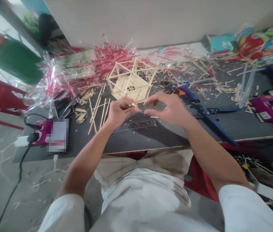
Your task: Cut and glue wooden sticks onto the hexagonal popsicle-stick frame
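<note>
My left hand (120, 112) is closed in a pinch on a short piece of wooden stick (134, 105), whose pale end shows at the fingertips. Just right of it, my right hand (169, 108) has thumb and fingers apart, with nothing visible between them. Behind both hands stands a hexagonal frame of thin wooden sticks (117, 80) with a slatted base. A clear stencil ruler (136, 125) lies flat below the hands. Several long wooden sticks (98, 111) rest left of my left hand.
A blue glue gun (189, 91) and blue-handled cutters (215, 124) lie to the right. Purple power strips (270, 108) sit at both ends of the table, a phone (57, 135) at left. Stick offcuts and red plastic wrappers (117, 56) cover the back. Another person's arm shows at upper left.
</note>
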`<action>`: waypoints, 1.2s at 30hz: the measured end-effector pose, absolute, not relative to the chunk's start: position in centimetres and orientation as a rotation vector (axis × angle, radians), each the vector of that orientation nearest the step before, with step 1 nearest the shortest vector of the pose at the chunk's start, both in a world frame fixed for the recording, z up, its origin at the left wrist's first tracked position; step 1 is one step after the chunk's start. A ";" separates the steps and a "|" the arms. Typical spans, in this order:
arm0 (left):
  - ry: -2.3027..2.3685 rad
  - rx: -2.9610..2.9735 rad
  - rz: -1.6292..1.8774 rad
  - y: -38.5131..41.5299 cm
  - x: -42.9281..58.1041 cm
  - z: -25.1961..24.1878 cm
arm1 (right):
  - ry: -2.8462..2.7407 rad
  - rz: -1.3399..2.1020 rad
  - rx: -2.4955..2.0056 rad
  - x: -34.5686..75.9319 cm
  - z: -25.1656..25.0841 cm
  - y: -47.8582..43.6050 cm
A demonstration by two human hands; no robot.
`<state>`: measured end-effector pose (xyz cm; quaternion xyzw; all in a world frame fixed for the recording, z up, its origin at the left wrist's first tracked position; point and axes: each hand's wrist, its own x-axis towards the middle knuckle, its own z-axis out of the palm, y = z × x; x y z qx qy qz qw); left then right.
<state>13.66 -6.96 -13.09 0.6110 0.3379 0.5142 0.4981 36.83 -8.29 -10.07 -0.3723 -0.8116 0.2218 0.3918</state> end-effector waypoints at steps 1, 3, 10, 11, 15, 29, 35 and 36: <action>0.793 1.486 1.269 -6.9 13.6 -13.2 | -2.086 0.621 -0.900 36.3 -9.5 -8.2; 0.765 1.474 1.311 -6.6 13.5 -13.4 | -2.087 0.722 -0.854 35.3 -8.9 -7.9; 0.732 1.449 1.384 -6.2 13.3 -13.7 | -1.840 1.006 -0.780 34.1 -10.7 -6.2; 0.739 1.468 1.383 -6.2 13.3 -13.7 | -1.822 1.023 -0.766 34.0 -11.0 -6.1; 0.799 1.626 1.410 -6.2 13.1 -13.6 | -1.810 1.068 -0.720 33.9 -11.5 -6.1; 1.228 2.314 1.301 -5.1 9.6 -12.6 | -1.850 0.818 -0.822 34.8 -12.2 -6.6; 1.535 2.354 1.009 -4.3 7.6 -12.7 | -1.968 0.478 -0.911 35.0 -12.6 -6.5; 1.524 2.362 0.987 -4.3 7.6 -12.8 | -2.017 0.430 -0.935 34.9 -12.8 -6.4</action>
